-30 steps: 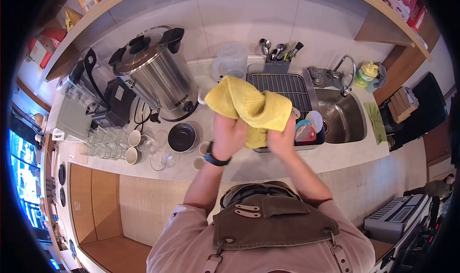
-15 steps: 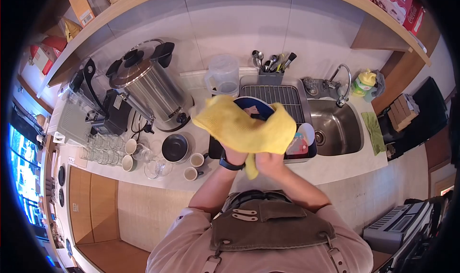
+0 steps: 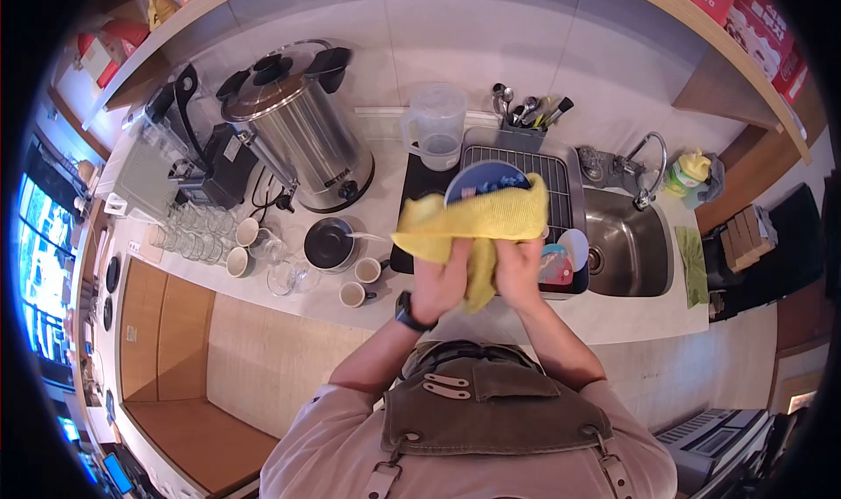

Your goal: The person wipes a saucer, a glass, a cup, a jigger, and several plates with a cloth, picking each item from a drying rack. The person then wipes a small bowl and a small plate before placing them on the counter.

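Note:
A yellow cloth (image 3: 477,216) is bunched between my two hands above the front of the counter, and part of it hangs down between them. My left hand (image 3: 441,278), with a dark watch on its wrist, is closed on the cloth's left part. On the right part my right hand (image 3: 520,269) is closed too. Just beyond the cloth shows a blue round dish (image 3: 487,177) with a pattern inside; its near edge is covered by the cloth. Whether my fingers grip the dish through the cloth is hidden.
Behind the dish is a wire drying rack (image 3: 552,179), with a steel sink (image 3: 613,236) to its right. Leftward stand a clear jug (image 3: 435,127), a steel urn (image 3: 298,131), a black bowl (image 3: 330,242), mugs (image 3: 353,294) and several glasses (image 3: 197,232).
The cloth has been lowered and drawn together, with a tail hanging between my hands. More of the blue dish shows. The view has shifted, so the counter things appear further right.

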Demonstrator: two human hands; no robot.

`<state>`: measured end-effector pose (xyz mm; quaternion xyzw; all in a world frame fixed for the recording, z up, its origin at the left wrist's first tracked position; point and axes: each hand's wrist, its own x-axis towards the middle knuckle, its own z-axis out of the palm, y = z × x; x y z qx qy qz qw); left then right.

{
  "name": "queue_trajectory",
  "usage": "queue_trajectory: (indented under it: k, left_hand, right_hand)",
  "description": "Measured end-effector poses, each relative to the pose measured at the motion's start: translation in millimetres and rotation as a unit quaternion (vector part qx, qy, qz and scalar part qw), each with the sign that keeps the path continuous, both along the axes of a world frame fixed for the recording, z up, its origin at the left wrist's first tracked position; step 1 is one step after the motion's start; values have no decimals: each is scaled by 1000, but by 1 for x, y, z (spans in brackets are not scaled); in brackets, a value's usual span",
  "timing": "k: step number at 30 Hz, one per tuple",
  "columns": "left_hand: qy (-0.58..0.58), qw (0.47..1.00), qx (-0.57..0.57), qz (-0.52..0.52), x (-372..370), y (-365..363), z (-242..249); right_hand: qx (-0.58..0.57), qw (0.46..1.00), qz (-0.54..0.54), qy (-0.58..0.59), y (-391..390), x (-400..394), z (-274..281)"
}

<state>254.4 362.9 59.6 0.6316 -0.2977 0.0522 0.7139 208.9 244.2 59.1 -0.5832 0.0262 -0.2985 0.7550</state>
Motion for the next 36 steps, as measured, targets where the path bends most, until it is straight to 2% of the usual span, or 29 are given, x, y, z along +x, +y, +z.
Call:
queue_trajectory:
  k: [1, 2, 3, 5, 6, 7, 9, 10, 13, 14, 17, 18, 20, 22, 24, 26, 29, 33, 34, 35, 36]
  left_hand:
    - [-15, 999, 24, -22, -5, 6, -1]
    - [20, 996, 11, -83, -10, 13, -8]
    - [50, 982, 107, -146, -9, 25, -6]
    - [113, 915, 290, -256, -1, 65, 1]
    - [90, 893, 359, -258, 5, 83, -9]
    - [97, 913, 326, -224, 6, 98, -14]
    - [109, 947, 261, -154, 3, 120, -20]
    - [135, 967, 163, -145, -1, 121, -20]
    - [284, 918, 4, -277, -10, 114, -14]
    - [286, 914, 32, -286, -9, 110, -13]
    - [296, 915, 73, -263, 4, 120, -39]
    - [280, 924, 76, -248, 11, 128, -45]
    - [290, 937, 62, -187, 29, 151, -50]
    - [324, 941, 56, -76, 59, 178, -64]
    - [305, 950, 56, 41, 98, 204, -106]
    - [332, 934, -15, 133, 130, 211, -146]
    - [368, 910, -23, 190, 163, 214, -185]
    - [327, 921, 97, 189, 190, 232, -209]
    - [275, 924, 166, 207, 192, 240, -216]
    - [161, 867, 405, 239, 195, 248, -209]
    - [78, 835, 465, 283, 175, 236, -178]
  right_hand:
    - [-31, 999, -15, -4, -10, -3, -5]
    - [-60, 998, -28, -8, -18, -7, -16]
    - [-88, 995, -38, -10, -23, -13, -27]
    - [-60, 993, -95, 27, -22, -30, -50]
    - [-83, 990, -103, 49, -29, -42, -59]
    - [-107, 986, -109, 71, -37, -50, -67]
    - [-188, 980, -43, 58, -32, -55, -39]
    - [-229, 972, -6, 55, -28, -54, -26]
    - [-273, 954, 79, 97, -13, -47, -48]
    - [-288, 946, 107, 105, -7, -45, -50]
    - [-233, 952, 128, 154, 12, -37, -51]
    - [-260, 942, 132, 168, 13, -37, -50]
    - [-238, 948, 117, 175, 6, -44, -62]
    - [-201, 959, 90, 181, -3, -58, -70]
    - [-148, 970, 52, 184, -13, -73, -74]
    - [-166, 971, 27, 168, -22, -88, -75]
    - [-176, 970, -8, 166, -39, -109, -84]
    - [-158, 976, 12, 148, -50, -138, -89]
    - [-152, 977, 11, 148, -51, -143, -93]
    - [-145, 978, 3, 149, -52, -148, -93]
    - [-100, 987, 23, 121, -51, -150, -88]
